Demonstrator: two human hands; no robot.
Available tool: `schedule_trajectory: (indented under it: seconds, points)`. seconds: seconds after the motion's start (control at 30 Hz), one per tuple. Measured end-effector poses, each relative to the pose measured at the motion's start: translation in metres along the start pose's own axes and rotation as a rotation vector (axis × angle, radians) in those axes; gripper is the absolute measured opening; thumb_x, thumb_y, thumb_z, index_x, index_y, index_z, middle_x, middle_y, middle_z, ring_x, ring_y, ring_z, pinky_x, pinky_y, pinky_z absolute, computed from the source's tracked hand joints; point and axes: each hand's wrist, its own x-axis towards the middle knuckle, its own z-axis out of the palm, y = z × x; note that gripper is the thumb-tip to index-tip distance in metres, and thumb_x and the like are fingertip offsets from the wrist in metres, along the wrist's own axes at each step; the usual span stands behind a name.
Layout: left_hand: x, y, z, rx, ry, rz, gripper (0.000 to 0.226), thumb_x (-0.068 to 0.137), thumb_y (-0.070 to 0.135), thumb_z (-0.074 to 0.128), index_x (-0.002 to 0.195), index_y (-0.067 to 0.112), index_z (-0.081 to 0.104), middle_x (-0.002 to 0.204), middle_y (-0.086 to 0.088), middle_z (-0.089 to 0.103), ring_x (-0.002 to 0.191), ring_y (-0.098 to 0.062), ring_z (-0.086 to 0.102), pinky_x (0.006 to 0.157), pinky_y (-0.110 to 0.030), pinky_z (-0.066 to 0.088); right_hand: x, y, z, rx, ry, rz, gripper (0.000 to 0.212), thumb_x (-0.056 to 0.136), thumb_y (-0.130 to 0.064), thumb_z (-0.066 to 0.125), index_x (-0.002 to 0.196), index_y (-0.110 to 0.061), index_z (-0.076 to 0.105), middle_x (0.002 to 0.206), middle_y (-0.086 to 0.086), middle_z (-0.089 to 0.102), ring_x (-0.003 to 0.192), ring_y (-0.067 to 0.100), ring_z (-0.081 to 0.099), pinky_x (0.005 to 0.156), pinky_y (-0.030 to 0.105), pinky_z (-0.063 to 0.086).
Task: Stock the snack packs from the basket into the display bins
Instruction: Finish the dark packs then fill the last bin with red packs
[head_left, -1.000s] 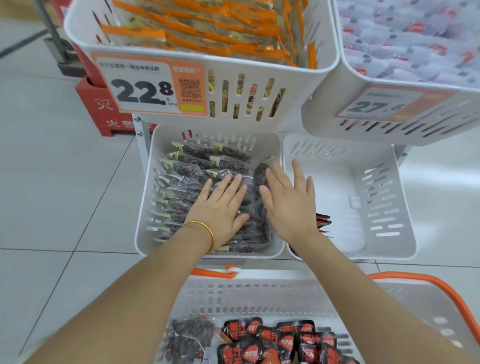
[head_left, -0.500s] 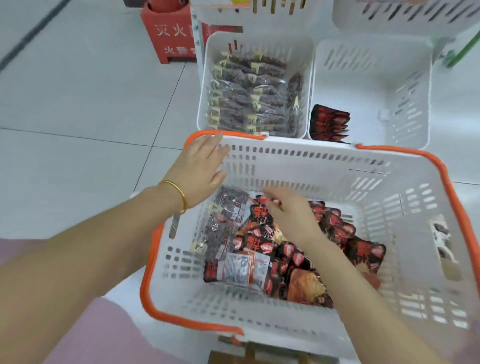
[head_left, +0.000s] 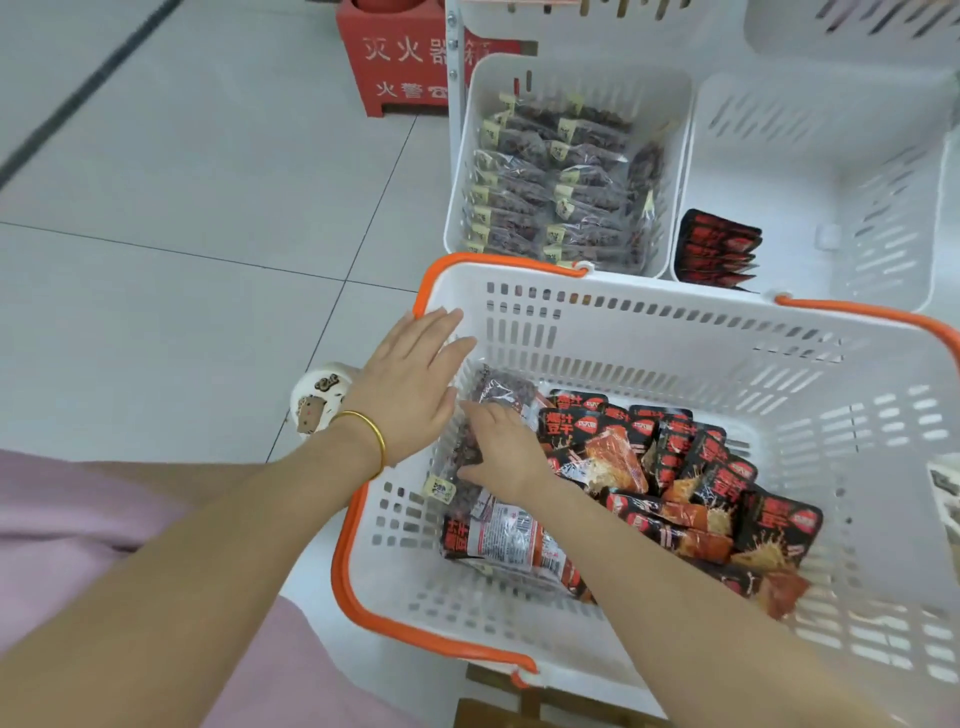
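A white basket (head_left: 675, 332) with orange handles stands in front of me. Inside lie several black-and-red snack packs (head_left: 717, 478) and, at the left, a clear pack of dark snacks (head_left: 501, 389). My right hand (head_left: 501, 447) rests on that clear pack with fingers stretched leftward. My left hand (head_left: 410, 384) hovers open at the basket's left wall, just beside it. Beyond the basket, the left display bin (head_left: 571, 88) is packed with clear dark packs (head_left: 550, 208). The right display bin (head_left: 831, 156) holds a few black-and-red packs (head_left: 719, 249) in its near left corner.
A red fire-extinguisher box (head_left: 395, 62) stands on the tiled floor left of the bins. Upper white bins (head_left: 857, 26) overhang at the top. My white shoe (head_left: 319, 397) shows left of the basket, and a wooden stand (head_left: 498, 712) lies beneath it.
Both hands left the left display bin and came back to the basket. My right hand then slid left from the black-and-red packs onto the clear dark pack.
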Motion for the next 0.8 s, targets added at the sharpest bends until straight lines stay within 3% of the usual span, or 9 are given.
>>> schedule_trajectory:
  seconds: [0.07,0.13,0.2,0.3,0.37,0.43,0.53,0.67,0.8]
  points:
    - [0.001,0.0,0.0,0.004,0.006,0.004,0.055,0.081,0.027,0.033,0.126,0.006,0.054,0.139,-0.018,0.046,0.13,-0.034,0.041,0.112,-0.046,0.022,0.005,0.008,-0.003,-0.005,0.016,0.008,0.076,0.078,-0.031,0.074,0.14,-0.011,0.036,0.131,0.009,0.043,0.127,0.027,0.037,0.1,0.04,0.038]
    - [0.001,0.0,0.0,0.005,0.013,0.005,0.054,0.081,0.027,0.033,0.126,0.006,0.054,0.139,-0.018,0.046,0.13,-0.034,0.041,0.112,-0.046,0.022,0.008,0.017,-0.014,0.094,-0.043,-0.017,0.05,0.075,-0.029,0.077,0.118,-0.011,0.057,0.102,0.001,0.048,0.105,0.024,0.049,0.082,0.033,0.042]
    - [0.001,0.001,0.0,0.011,0.009,-0.001,0.055,0.081,0.027,0.032,0.127,0.006,0.054,0.139,-0.018,0.046,0.13,-0.034,0.041,0.112,-0.047,0.023,0.008,0.023,-0.027,0.234,-0.057,-0.031,0.025,0.074,-0.025,0.079,0.093,-0.013,0.068,0.083,-0.005,0.045,0.081,0.015,0.049,0.069,0.029,0.038]
    - [0.0,0.001,0.001,0.026,0.014,-0.006,0.055,0.08,0.028,0.032,0.127,0.007,0.054,0.139,-0.017,0.046,0.13,-0.033,0.04,0.114,-0.044,0.021,0.014,0.031,-0.041,0.35,0.167,0.032,0.012,0.076,-0.021,0.078,0.077,-0.017,0.067,0.084,-0.001,0.052,0.073,0.01,0.046,0.068,0.027,0.04]
    - [0.001,0.0,0.001,0.036,0.018,-0.007,0.055,0.079,0.028,0.033,0.126,0.007,0.055,0.138,-0.018,0.047,0.129,-0.033,0.041,0.114,-0.042,0.017,0.022,0.038,-0.045,0.3,0.216,0.062,0.014,0.079,-0.021,0.075,0.081,-0.018,0.062,0.103,0.001,0.054,0.093,0.012,0.05,0.082,0.026,0.04]
    - [0.001,0.0,0.001,0.045,0.02,-0.006,0.055,0.079,0.028,0.033,0.125,0.007,0.055,0.137,-0.018,0.048,0.128,-0.033,0.042,0.113,-0.04,0.014,0.033,0.045,-0.043,0.179,0.125,0.045,0.015,0.082,-0.024,0.071,0.088,-0.015,0.06,0.121,0.004,0.053,0.116,0.019,0.046,0.094,0.027,0.034]
    - [0.001,0.0,0.001,0.056,0.008,-0.011,0.056,0.079,0.028,0.033,0.125,0.008,0.056,0.138,-0.016,0.048,0.129,-0.031,0.042,0.113,-0.04,0.014,0.043,0.049,-0.04,0.113,0.044,0.0,0.022,0.085,-0.027,0.068,0.097,-0.011,0.057,0.107,0.001,0.054,0.107,0.022,0.05,0.088,0.028,0.038]
    - [0.002,-0.001,0.002,0.06,0.002,-0.012,0.056,0.078,0.028,0.033,0.125,0.008,0.056,0.138,-0.015,0.048,0.128,-0.03,0.042,0.114,-0.041,0.015,0.05,0.05,-0.037,0.232,0.009,0.07,0.046,0.079,-0.031,0.075,0.109,-0.013,0.045,0.103,0.003,0.053,0.095,0.022,0.053,0.075,0.031,0.042]
    - [0.002,-0.001,0.001,0.062,-0.018,-0.019,0.056,0.078,0.028,0.034,0.125,0.009,0.057,0.137,-0.015,0.05,0.127,-0.03,0.044,0.114,-0.041,0.014,0.052,0.058,-0.032,0.142,-0.061,0.161,0.092,0.066,-0.053,0.078,0.138,-0.021,0.03,0.133,0.006,0.048,0.125,0.025,0.043,0.099,0.044,0.042]
